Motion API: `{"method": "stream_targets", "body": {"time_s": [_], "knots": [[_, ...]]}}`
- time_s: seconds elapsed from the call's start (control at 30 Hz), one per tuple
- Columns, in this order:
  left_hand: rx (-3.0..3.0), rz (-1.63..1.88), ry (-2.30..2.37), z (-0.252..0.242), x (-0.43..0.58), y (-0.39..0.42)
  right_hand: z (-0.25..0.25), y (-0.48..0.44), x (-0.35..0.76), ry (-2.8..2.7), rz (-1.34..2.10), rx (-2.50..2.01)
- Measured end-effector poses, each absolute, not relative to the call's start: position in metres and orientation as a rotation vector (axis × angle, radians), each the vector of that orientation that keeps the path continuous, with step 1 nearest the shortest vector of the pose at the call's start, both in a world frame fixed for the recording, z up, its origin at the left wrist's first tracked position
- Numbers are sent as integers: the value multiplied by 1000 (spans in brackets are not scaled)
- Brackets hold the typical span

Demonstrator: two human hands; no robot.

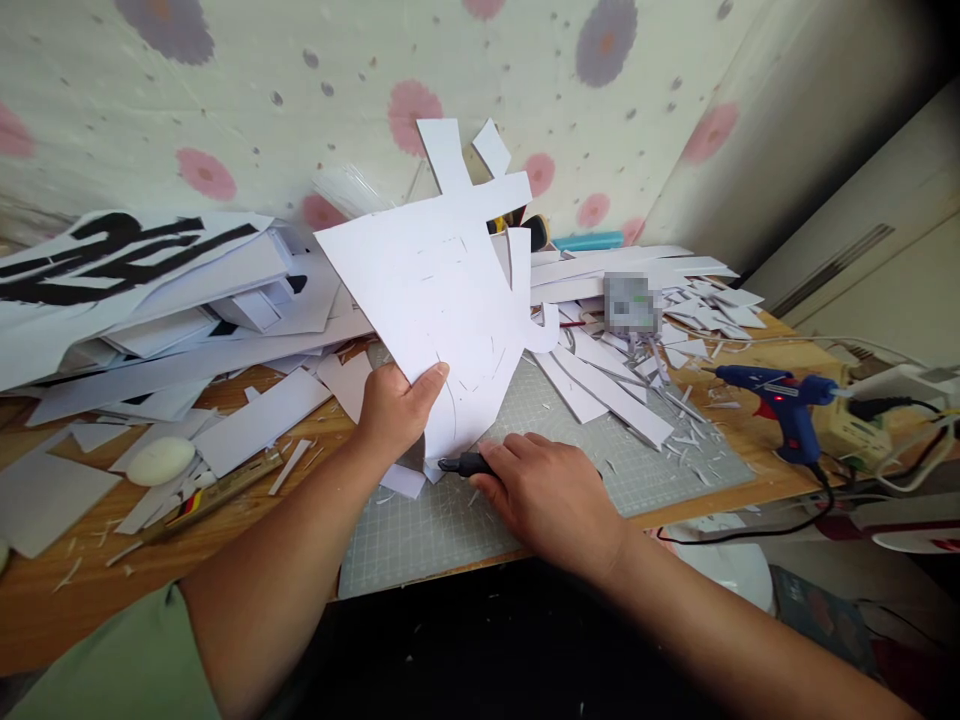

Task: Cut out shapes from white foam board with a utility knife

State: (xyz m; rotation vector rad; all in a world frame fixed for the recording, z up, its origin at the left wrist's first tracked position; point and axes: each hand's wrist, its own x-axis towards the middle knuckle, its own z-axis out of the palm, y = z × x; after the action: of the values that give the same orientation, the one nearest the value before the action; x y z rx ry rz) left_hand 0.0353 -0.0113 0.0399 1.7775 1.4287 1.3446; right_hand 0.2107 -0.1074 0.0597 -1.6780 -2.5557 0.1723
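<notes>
My left hand (396, 408) is closed on the lower edge of a large white cut-out sheet (439, 290), holding it tilted up off the table. Faint pencil lines run across the sheet. My right hand (544, 495) rests on the grey-green cutting mat (600, 470) and is closed around a black craft knife (463, 464), whose tip sits at the sheet's bottom corner. Small white offcuts lie on the mat around both hands.
Heaps of white board strips and scraps (225, 330) cover the wooden table (45, 590), some with black lettering (105, 255). A blue glue gun (784, 405) with cables stands at the right. A white egg-shaped object (160, 460) and a striped pencil (214, 492) lie left.
</notes>
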Motion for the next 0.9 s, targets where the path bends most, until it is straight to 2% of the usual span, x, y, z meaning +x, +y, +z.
{"method": "stream_targets", "body": {"time_s": [0.9], "knots": [[1829, 1304, 1372, 36, 30, -7, 57, -101, 229, -2572, 149, -1810]]}}
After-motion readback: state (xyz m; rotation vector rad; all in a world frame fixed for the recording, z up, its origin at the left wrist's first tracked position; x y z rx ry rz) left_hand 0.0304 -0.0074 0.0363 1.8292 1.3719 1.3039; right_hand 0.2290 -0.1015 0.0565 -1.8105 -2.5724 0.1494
